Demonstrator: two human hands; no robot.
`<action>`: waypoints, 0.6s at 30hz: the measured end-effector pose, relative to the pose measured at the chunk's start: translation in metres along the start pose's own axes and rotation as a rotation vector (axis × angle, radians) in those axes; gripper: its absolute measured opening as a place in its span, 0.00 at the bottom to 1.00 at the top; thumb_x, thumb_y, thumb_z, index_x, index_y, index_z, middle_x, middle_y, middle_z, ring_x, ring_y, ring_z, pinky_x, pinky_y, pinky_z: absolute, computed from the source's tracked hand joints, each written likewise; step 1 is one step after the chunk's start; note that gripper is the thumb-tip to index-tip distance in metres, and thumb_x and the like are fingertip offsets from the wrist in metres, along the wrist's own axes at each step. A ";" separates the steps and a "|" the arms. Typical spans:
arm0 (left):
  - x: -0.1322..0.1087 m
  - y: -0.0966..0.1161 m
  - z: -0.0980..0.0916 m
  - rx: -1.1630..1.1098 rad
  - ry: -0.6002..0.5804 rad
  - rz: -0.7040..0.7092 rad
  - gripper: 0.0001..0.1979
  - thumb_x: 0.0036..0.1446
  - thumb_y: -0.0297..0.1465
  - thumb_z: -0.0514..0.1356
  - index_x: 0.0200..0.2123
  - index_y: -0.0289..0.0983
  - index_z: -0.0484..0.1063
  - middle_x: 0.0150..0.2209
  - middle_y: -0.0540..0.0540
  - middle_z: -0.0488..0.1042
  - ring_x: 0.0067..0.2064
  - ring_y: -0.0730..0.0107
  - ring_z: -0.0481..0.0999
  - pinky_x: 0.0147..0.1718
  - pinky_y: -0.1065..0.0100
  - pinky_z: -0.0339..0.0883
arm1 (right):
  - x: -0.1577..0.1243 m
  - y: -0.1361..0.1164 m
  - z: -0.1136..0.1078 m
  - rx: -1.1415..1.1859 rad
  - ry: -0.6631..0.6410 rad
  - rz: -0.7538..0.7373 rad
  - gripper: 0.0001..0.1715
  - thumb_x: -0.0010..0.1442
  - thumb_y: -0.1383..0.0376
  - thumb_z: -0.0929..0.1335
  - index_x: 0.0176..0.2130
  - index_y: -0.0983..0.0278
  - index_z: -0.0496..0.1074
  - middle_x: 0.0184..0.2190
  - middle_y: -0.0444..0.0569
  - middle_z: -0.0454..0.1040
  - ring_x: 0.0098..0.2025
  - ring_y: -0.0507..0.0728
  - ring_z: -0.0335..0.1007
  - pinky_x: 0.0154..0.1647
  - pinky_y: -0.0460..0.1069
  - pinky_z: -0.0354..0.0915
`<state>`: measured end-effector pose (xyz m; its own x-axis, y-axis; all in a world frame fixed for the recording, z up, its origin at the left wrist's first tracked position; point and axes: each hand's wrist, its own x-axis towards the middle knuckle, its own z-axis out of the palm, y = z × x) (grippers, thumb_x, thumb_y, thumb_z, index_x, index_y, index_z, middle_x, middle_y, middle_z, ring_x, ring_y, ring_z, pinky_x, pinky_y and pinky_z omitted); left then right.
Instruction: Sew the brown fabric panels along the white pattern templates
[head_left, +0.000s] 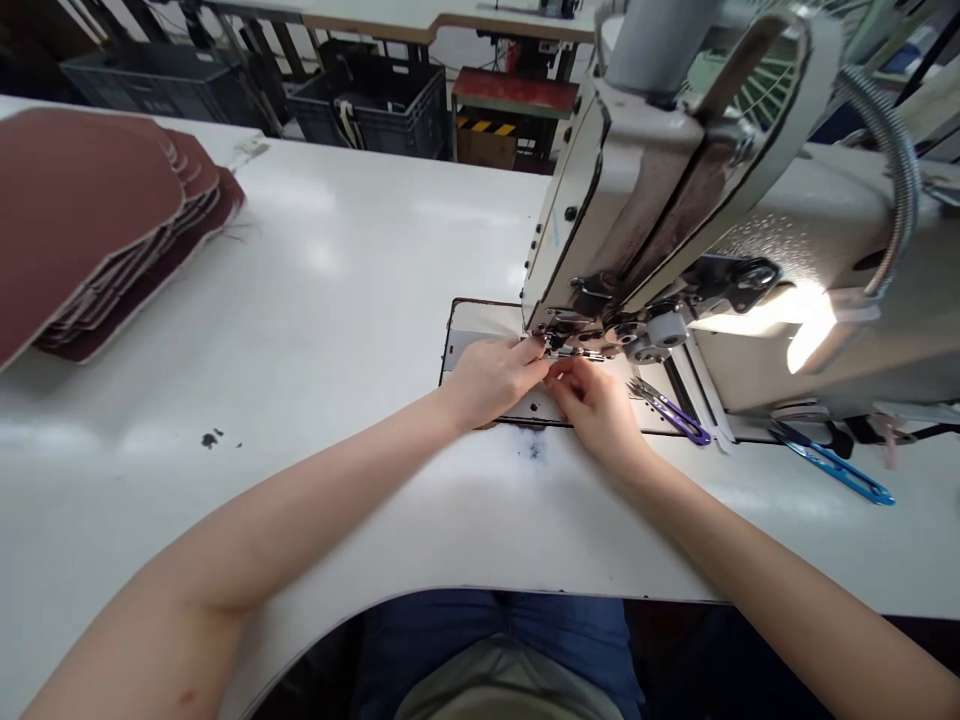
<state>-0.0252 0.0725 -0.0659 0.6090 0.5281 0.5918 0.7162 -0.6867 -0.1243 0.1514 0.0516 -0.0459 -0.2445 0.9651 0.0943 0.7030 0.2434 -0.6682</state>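
Note:
Both hands meet at the needle area of a large sewing machine (637, 170). My left hand (499, 375) has its fingers pinched beside the presser foot, over the metal bed plate (484, 318). Close against it, my right hand (592, 395) is closed too, thumb and forefinger together just below the foot. Whatever the fingertips hold is too small or hidden to make out. Purple thread snips (679, 415) lie on the bed plate's edge, right of my right hand.
Blue thread snips (844, 472) lie farther right on the white table (330, 260). A stack of maroon fabric pieces (82, 210) sits at the left. A lit lamp (810, 325) shines by the machine arm. Beyond the table stand grey crates (375, 105) and a red stool (517, 92).

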 end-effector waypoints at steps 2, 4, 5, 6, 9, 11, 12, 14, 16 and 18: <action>0.000 0.001 -0.003 -0.102 -0.071 0.080 0.15 0.66 0.28 0.48 0.30 0.36 0.71 0.31 0.48 0.72 0.27 0.73 0.69 0.23 0.68 0.54 | -0.011 0.005 -0.004 -0.107 0.023 -0.131 0.11 0.61 0.60 0.61 0.36 0.63 0.70 0.26 0.47 0.74 0.28 0.57 0.68 0.29 0.50 0.61; 0.001 0.005 -0.007 -0.207 -0.123 0.205 0.15 0.67 0.28 0.48 0.32 0.36 0.71 0.29 0.49 0.71 0.28 0.74 0.69 0.22 0.69 0.53 | -0.026 0.012 -0.013 -0.249 0.028 -0.330 0.12 0.63 0.60 0.62 0.40 0.62 0.71 0.39 0.52 0.77 0.40 0.61 0.70 0.38 0.54 0.64; 0.001 0.008 -0.009 -0.238 -0.134 0.280 0.15 0.67 0.28 0.47 0.33 0.37 0.72 0.29 0.49 0.71 0.29 0.73 0.70 0.22 0.69 0.53 | -0.035 0.016 -0.018 -0.316 0.022 -0.432 0.13 0.64 0.60 0.62 0.43 0.61 0.72 0.45 0.53 0.76 0.45 0.63 0.69 0.41 0.56 0.64; 0.002 0.011 -0.012 -0.249 -0.132 0.355 0.15 0.67 0.28 0.46 0.35 0.37 0.72 0.29 0.48 0.71 0.29 0.73 0.70 0.22 0.68 0.53 | -0.044 0.021 -0.024 -0.363 0.015 -0.522 0.14 0.65 0.61 0.61 0.45 0.61 0.72 0.48 0.53 0.75 0.48 0.63 0.69 0.43 0.57 0.64; 0.004 0.021 -0.022 -0.209 -0.127 0.550 0.15 0.68 0.29 0.46 0.39 0.36 0.72 0.28 0.47 0.72 0.27 0.72 0.68 0.22 0.66 0.52 | -0.072 0.037 -0.044 -0.337 0.005 -0.661 0.13 0.66 0.65 0.61 0.44 0.60 0.72 0.44 0.50 0.78 0.45 0.60 0.72 0.42 0.55 0.66; 0.002 0.020 -0.033 -0.145 -0.161 0.590 0.12 0.67 0.28 0.48 0.41 0.36 0.72 0.29 0.47 0.72 0.27 0.71 0.68 0.23 0.66 0.54 | -0.085 0.049 -0.055 -0.259 0.041 -0.630 0.14 0.66 0.66 0.60 0.36 0.59 0.73 0.38 0.49 0.78 0.40 0.59 0.73 0.39 0.53 0.67; -0.002 0.014 -0.041 -0.105 -0.188 0.565 0.12 0.66 0.27 0.48 0.42 0.36 0.71 0.31 0.46 0.73 0.29 0.71 0.69 0.24 0.66 0.55 | -0.089 0.056 -0.059 -0.235 0.067 -0.594 0.15 0.66 0.65 0.59 0.34 0.59 0.73 0.37 0.49 0.78 0.39 0.59 0.73 0.38 0.53 0.68; -0.016 -0.009 -0.061 -0.023 -0.235 0.415 0.11 0.66 0.27 0.49 0.45 0.36 0.70 0.38 0.44 0.75 0.36 0.69 0.71 0.32 0.66 0.61 | -0.092 0.071 -0.062 -0.238 0.057 -0.520 0.13 0.65 0.62 0.60 0.36 0.58 0.73 0.40 0.50 0.77 0.40 0.60 0.74 0.38 0.54 0.69; -0.042 -0.045 -0.089 0.049 -0.259 0.123 0.12 0.66 0.32 0.50 0.48 0.38 0.69 0.45 0.42 0.74 0.45 0.65 0.72 0.44 0.64 0.62 | -0.092 0.087 -0.058 -0.218 0.067 -0.503 0.12 0.62 0.59 0.62 0.38 0.57 0.74 0.43 0.49 0.76 0.40 0.61 0.74 0.36 0.55 0.70; -0.078 -0.086 -0.124 0.132 -0.258 -0.273 0.13 0.65 0.36 0.52 0.50 0.39 0.69 0.52 0.42 0.71 0.53 0.61 0.69 0.52 0.59 0.59 | -0.092 0.105 -0.049 -0.152 0.068 -0.477 0.10 0.59 0.57 0.63 0.35 0.54 0.74 0.42 0.48 0.76 0.41 0.63 0.74 0.38 0.58 0.70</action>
<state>-0.1771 0.0283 -0.0024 0.4434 0.8021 0.4000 0.8912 -0.4421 -0.1013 0.2806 -0.0066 -0.0887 -0.5216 0.7461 0.4138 0.6141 0.6650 -0.4250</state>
